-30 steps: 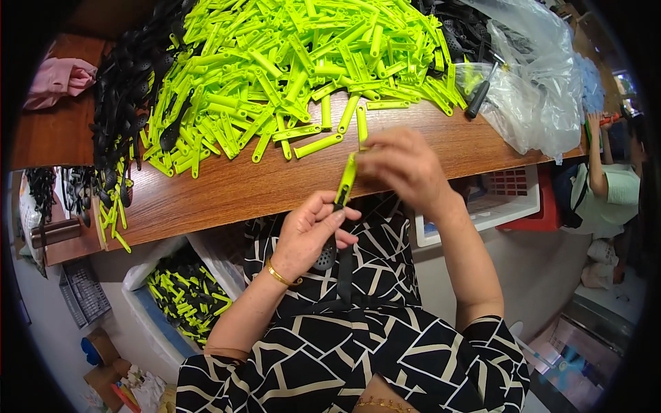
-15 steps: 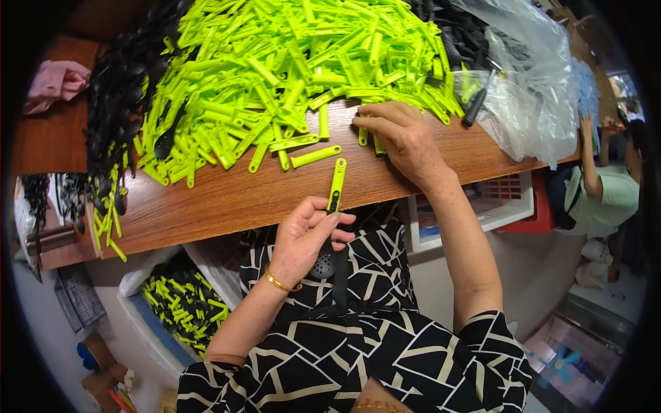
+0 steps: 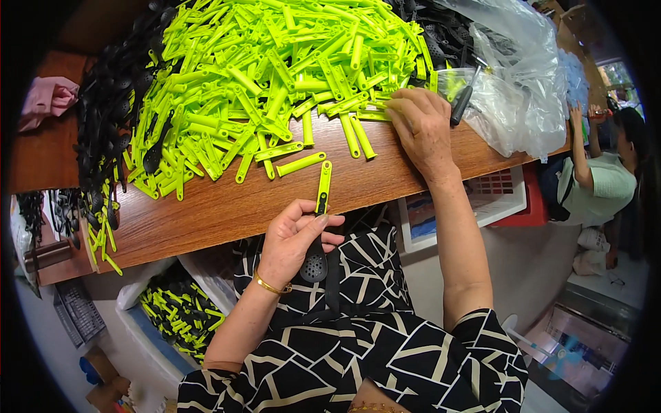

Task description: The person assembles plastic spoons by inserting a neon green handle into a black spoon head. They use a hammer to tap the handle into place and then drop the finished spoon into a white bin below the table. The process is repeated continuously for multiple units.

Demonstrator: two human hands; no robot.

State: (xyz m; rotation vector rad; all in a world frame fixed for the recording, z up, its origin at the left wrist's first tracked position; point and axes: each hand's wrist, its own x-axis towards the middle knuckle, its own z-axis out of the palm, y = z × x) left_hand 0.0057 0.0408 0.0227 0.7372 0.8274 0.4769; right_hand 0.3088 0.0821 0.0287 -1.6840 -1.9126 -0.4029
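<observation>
My left hand is closed around a small slotted spoon. Its black perforated head hangs below my fingers, and its lime-green handle points up toward the table. At the near right edge of a big heap of lime-green plastic handles, my right hand has its fingers bent over the pieces, thumb hidden. Nothing can be seen held in it. Two loose handles lie just left of that hand. Another handle rests alone near the heap's front.
Black utensil heads are piled left on the wooden table. Clear plastic bags and a black-handled tool lie right. Below stand a bin of black and green utensils and a white crate. Another person works far right.
My right hand has moved right and a little farther away along the heap's edge, uncovering two handles on the table. My left hand still holds the spoon; more of its head shows.
</observation>
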